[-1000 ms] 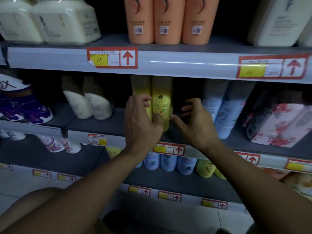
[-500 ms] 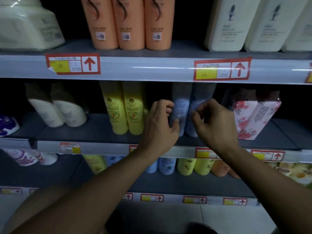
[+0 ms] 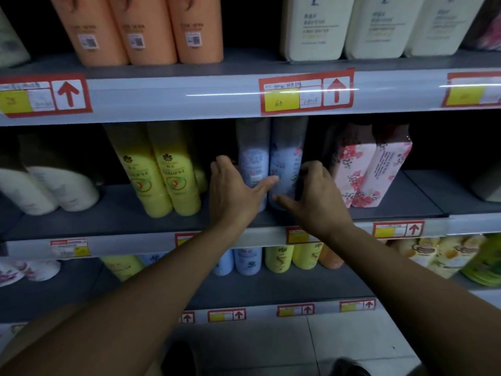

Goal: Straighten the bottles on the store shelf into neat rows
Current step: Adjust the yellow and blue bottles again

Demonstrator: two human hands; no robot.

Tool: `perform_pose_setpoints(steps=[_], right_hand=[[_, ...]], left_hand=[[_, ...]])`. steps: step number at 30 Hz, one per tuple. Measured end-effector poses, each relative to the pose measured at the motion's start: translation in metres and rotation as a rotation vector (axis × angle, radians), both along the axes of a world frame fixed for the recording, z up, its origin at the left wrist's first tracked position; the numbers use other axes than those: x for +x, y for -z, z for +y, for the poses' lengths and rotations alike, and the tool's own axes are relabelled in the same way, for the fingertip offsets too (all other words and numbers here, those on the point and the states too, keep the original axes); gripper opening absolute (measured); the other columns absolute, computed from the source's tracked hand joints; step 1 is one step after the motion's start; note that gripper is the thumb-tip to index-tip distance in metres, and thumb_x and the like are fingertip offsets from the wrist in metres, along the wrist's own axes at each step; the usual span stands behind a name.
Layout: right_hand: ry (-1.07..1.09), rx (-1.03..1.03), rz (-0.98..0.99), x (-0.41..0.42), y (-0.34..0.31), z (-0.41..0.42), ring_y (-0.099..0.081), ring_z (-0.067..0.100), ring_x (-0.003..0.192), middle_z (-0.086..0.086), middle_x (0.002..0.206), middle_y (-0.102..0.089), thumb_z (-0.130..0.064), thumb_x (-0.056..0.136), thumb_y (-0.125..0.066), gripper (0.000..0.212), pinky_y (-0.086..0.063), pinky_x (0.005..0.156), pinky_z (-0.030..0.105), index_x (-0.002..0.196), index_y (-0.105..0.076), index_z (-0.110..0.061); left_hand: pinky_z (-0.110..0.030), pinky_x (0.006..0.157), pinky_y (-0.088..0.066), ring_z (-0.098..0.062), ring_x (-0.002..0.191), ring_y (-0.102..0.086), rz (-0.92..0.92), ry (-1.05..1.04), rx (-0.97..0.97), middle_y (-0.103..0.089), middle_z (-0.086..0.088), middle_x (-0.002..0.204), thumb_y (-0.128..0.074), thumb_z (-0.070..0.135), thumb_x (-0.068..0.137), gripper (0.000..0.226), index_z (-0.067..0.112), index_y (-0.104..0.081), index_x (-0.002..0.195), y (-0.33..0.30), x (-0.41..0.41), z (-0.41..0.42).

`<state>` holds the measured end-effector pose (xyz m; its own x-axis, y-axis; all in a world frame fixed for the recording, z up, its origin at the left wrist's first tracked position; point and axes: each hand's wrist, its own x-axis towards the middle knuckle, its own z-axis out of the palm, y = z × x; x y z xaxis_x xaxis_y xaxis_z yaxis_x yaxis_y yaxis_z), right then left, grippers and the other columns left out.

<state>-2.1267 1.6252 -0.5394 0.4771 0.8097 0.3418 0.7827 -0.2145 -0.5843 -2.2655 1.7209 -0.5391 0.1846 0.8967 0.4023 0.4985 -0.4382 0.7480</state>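
Mid shelf (image 3: 113, 210), stock w/ hands: two pale blue bottles (image 3: 253, 164) side by side, touching, upright, near shelf centre. Left hand (image 3: 233, 194) wraps left-most blue bottle, thumb across its front. Right hand (image 3: 317, 196) cups the right blue bottle (image 3: 287, 158), thumb low on front, fingers behind. L of blue pair: two yellow bottles (image 3: 160, 175), touching, tilted. R of blue pair: floral pink packs (image 3: 371, 175). Far L of blue pair: white bottles (image 3: 48, 191).
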Motion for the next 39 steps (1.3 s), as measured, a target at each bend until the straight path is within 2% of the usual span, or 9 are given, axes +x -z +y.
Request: perform_pose_setpoints(steps=[5, 9, 16, 20, 23, 28, 32, 36, 39], right_hand=[[0.030, 0.064, 0.067, -0.008, 0.003, 0.009, -0.059, 0.032, 0.111, 0.013, 0.124, -0.055, -0.042, 0.078, -0.089, 0.071, -0.049, 0.083, 0.038, 0.122, -0.045, -0.009], [0.049, 0.072, 0.066, -0.002, 0.002, 0.015, -0.059, 0.032, 0.107, 0.013, 0.117, -0.055, -0.048, 0.077, -0.088, 0.069, -0.048, 0.078, 0.039, 0.115, -0.044, -0.011], [0.030, 0.053, 0.101, 0.000, -0.001, 0.015, -0.061, 0.030, 0.107, 0.011, 0.118, -0.059, -0.044, 0.081, -0.085, 0.062, -0.053, 0.083, 0.044, 0.116, -0.044, -0.013], [-0.001, 0.023, 0.098, 0.000, -0.002, 0.015, -0.060, 0.028, 0.113, 0.010, 0.124, -0.059, -0.041, 0.082, -0.083, 0.061, -0.045, 0.081, 0.033, 0.121, -0.046, -0.012], [-0.024, 0.014, 0.097, 0.001, -0.003, 0.015, -0.060, 0.029, 0.115, 0.010, 0.126, -0.059, -0.038, 0.081, -0.082, 0.060, -0.046, 0.083, 0.033, 0.123, -0.048, -0.013], [-0.023, 0.034, 0.140, -0.001, -0.002, 0.016, -0.055, 0.024, 0.114, 0.008, 0.125, -0.054, -0.049, 0.077, -0.087, 0.070, -0.048, 0.089, 0.034, 0.124, -0.048, -0.014], [0.007, 0.041, 0.120, 0.000, -0.002, 0.017, -0.057, 0.027, 0.115, 0.009, 0.123, -0.056, -0.047, 0.077, -0.088, 0.068, -0.051, 0.093, 0.043, 0.123, -0.050, -0.014], [-0.005, 0.041, 0.100, 0.000, -0.003, 0.017, -0.059, 0.028, 0.113, 0.009, 0.123, -0.057, -0.037, 0.080, -0.084, 0.058, -0.051, 0.087, 0.041, 0.121, -0.052, -0.013], [-0.013, 0.036, 0.124, -0.001, -0.004, 0.015, -0.062, 0.027, 0.108, 0.007, 0.121, -0.059, -0.032, 0.078, -0.082, 0.052, -0.047, 0.080, 0.035, 0.116, -0.050, -0.017]], left_hand=[[-0.041, 0.074, -0.055, -0.019, 0.093, -0.061, -0.022, -0.047, -0.053, -0.057, 0.001, 0.105, -0.090, 0.063, 0.058, 0.073, 0.023, -0.044, 0.098, -0.004, -0.002, 0.005], [-0.043, 0.074, -0.061, -0.015, 0.091, -0.068, -0.082, -0.034, -0.116, -0.065, 0.006, 0.104, -0.091, 0.061, 0.054, 0.071, 0.025, -0.048, 0.099, -0.004, -0.003, 0.008], [-0.035, 0.077, -0.062, -0.008, 0.091, -0.068, -0.130, 0.016, -0.145, -0.064, 0.008, 0.103, -0.093, 0.040, 0.067, 0.063, 0.020, -0.050, 0.108, -0.005, -0.006, 0.007], [-0.035, 0.082, -0.062, -0.010, 0.095, -0.068, -0.134, 0.060, -0.165, -0.067, 0.005, 0.108, -0.089, 0.032, 0.072, 0.055, 0.018, -0.052, 0.111, -0.004, -0.009, 0.010], [-0.038, 0.084, -0.061, -0.011, 0.096, -0.069, -0.119, 0.097, -0.166, -0.067, 0.004, 0.107, -0.086, 0.028, 0.076, 0.047, 0.019, -0.052, 0.107, -0.004, -0.010, 0.012], [-0.034, 0.079, -0.054, -0.015, 0.099, -0.060, -0.043, 0.089, -0.099, -0.054, -0.001, 0.113, -0.089, 0.054, 0.066, 0.064, 0.021, -0.049, 0.104, -0.003, -0.011, 0.010], [-0.042, 0.077, -0.061, -0.015, 0.094, -0.066, -0.074, 0.067, -0.093, -0.061, 0.002, 0.108, -0.089, 0.059, 0.060, 0.067, 0.027, -0.046, 0.100, 0.003, -0.011, 0.013], [-0.042, 0.074, -0.064, -0.012, 0.090, -0.069, -0.111, 0.057, -0.112, -0.065, 0.005, 0.102, -0.089, 0.051, 0.061, 0.065, 0.024, -0.046, 0.101, 0.003, -0.011, 0.016], [-0.040, 0.076, -0.063, -0.009, 0.087, -0.067, -0.088, 0.073, -0.112, -0.061, 0.011, 0.094, -0.090, 0.037, 0.067, 0.055, 0.020, -0.050, 0.102, 0.001, -0.011, 0.016]])
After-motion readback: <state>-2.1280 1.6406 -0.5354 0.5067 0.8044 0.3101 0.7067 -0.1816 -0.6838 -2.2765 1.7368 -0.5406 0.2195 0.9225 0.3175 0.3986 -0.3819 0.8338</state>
